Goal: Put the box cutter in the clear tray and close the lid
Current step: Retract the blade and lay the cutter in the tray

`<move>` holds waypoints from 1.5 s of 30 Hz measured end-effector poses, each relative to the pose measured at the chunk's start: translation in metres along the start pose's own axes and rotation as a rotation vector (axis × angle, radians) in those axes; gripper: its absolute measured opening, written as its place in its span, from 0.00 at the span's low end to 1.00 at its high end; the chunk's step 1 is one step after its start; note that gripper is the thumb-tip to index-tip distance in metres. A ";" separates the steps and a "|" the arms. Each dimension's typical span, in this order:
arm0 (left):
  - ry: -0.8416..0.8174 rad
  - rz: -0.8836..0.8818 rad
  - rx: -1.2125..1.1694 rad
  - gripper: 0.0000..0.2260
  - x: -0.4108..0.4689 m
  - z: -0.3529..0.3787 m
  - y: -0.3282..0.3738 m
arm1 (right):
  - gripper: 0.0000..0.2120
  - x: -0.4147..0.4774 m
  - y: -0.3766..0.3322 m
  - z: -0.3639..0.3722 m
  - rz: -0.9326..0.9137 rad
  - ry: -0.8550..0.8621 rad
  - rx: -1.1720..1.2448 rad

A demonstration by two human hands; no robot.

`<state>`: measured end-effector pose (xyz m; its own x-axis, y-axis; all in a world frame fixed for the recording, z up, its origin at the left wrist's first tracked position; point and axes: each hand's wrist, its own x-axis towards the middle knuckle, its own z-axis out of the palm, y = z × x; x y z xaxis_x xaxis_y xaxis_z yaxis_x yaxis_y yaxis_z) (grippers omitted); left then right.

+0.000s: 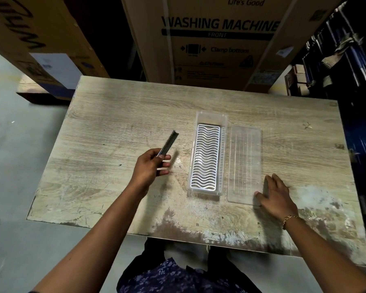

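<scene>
Dark floral fabric (156,278) fills the bottom edge, closest to the lens, and two bare forearms reach out from it over a worn, wood-grain worktop (114,115).

On the left side, the left hand (150,168) is raised a little above the worktop, its fingers (165,163) curled and pinching the near end of the box cutter (168,143). That slim, dark metal tool points up and away to the right, its far tip tilted toward the clear tray (207,153) but well short of it; its shadow falls on the wood beside the hand.

Lying lengthwise in the middle of the worktop, open at the top, the clear tray holds a white insert with wavy ribs (205,159).

Just beside the tray on its right lies the clear lid (244,163), flat, with thin straight ridges running along it. Resting on the lid's near right corner is the right hand (275,195), with its fingers held together and laid flat, the thumb on the near edge. A gold bracelet (290,219) circles that wrist.

Beyond the worktop stands a large cardboard box (220,39) printed "WASHING MACHINE".
</scene>
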<state>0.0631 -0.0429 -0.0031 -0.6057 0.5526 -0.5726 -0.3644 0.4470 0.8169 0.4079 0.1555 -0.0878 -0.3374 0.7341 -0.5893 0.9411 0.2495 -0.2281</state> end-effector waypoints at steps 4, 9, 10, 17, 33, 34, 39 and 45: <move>-0.125 0.073 1.095 0.09 0.020 -0.031 0.014 | 0.37 0.000 0.001 0.000 -0.006 -0.002 -0.003; -0.120 0.051 1.346 0.07 0.027 -0.041 0.038 | 0.37 -0.001 -0.001 0.001 -0.007 0.010 0.001; -0.094 0.102 1.407 0.06 0.026 -0.038 0.041 | 0.37 -0.001 -0.001 0.002 -0.007 0.013 0.000; -0.117 0.037 1.056 0.10 0.023 -0.025 0.032 | 0.38 -0.002 -0.001 0.001 -0.003 0.008 0.004; -0.099 0.094 0.296 0.25 0.010 0.124 0.010 | 0.38 -0.009 -0.004 -0.002 -0.002 0.004 -0.011; -0.096 0.143 0.438 0.26 0.012 0.129 0.005 | 0.38 -0.009 -0.004 -0.002 -0.002 0.004 -0.014; -0.112 0.284 0.857 0.26 0.013 0.147 -0.019 | 0.39 -0.009 -0.005 -0.004 -0.003 0.010 0.004; -0.076 0.182 0.913 0.25 0.011 0.148 -0.031 | 0.40 -0.012 -0.036 -0.007 0.010 0.162 0.035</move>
<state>0.1721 0.0536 -0.0448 -0.5388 0.6986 -0.4708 0.4482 0.7109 0.5420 0.3781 0.1422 -0.0671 -0.3174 0.8293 -0.4600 0.9423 0.2211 -0.2515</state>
